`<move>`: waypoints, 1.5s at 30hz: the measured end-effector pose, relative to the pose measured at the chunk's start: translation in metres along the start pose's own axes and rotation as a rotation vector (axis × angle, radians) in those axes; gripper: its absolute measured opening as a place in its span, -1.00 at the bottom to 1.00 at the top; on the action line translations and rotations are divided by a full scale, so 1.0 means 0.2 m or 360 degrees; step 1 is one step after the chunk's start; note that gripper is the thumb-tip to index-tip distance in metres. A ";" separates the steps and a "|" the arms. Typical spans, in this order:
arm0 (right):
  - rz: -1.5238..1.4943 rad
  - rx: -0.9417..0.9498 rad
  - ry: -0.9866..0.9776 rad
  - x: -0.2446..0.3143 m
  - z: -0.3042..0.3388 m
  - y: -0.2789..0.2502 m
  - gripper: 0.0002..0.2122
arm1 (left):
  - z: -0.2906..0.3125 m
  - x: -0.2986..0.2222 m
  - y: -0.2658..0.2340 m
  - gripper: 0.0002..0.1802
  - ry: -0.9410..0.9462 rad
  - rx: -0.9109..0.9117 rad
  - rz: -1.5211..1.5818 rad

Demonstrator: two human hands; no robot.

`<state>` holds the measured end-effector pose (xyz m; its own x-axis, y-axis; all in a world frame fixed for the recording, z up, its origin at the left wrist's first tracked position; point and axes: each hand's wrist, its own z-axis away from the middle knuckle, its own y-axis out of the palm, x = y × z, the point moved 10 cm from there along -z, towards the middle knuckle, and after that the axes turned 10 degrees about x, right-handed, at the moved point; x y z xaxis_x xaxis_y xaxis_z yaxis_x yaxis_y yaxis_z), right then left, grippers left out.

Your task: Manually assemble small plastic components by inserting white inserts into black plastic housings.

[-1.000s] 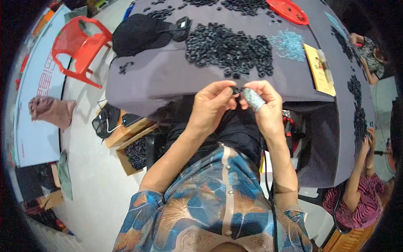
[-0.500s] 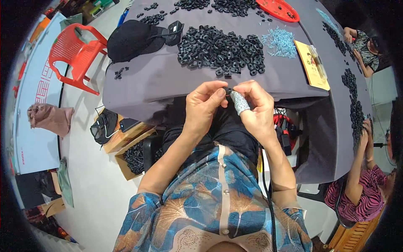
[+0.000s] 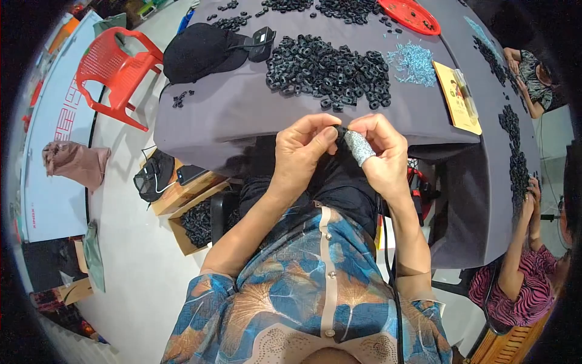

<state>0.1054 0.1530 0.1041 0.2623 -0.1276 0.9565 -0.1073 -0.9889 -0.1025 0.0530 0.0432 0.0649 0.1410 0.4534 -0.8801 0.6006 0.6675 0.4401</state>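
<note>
Between my two hands, just off the near edge of the table, is a small black plastic part (image 3: 341, 131), mostly hidden by my fingers. My left hand (image 3: 303, 145) pinches it from the left with thumb and fingertips. From the right, my right hand (image 3: 383, 148) grips it too; that thumb wears a silvery wrapped cover (image 3: 359, 148). Past my fingers lies a large pile of similar black parts (image 3: 327, 73) on the grey-covered table (image 3: 224, 115). To the right of the pile is a heap of small pale-blue pieces (image 3: 413, 64).
A black cap (image 3: 203, 54) and a small black box (image 3: 262, 43) lie on the left. A yellow booklet (image 3: 454, 97) and red tray (image 3: 412, 15) are on the right. An open carton of black parts (image 3: 197, 227) stands below. Two people work along the right side.
The whole view has shifted slightly, so things sit a little farther right. Both hands stay closed together on the small black part, with only slight finger movement.
</note>
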 end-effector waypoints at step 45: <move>-0.0162 0.0209 0.0312 -0.05 0.00 0.01 -0.86 | 0.01 -0.02 0.01 -0.79 -0.0009 0.0024 -0.0007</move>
<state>0.1022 0.1525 0.0939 0.0732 -0.0225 0.9971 0.0389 -0.9989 -0.0254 0.0550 0.0421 0.0696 0.1427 0.4470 -0.8831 0.6132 0.6604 0.4334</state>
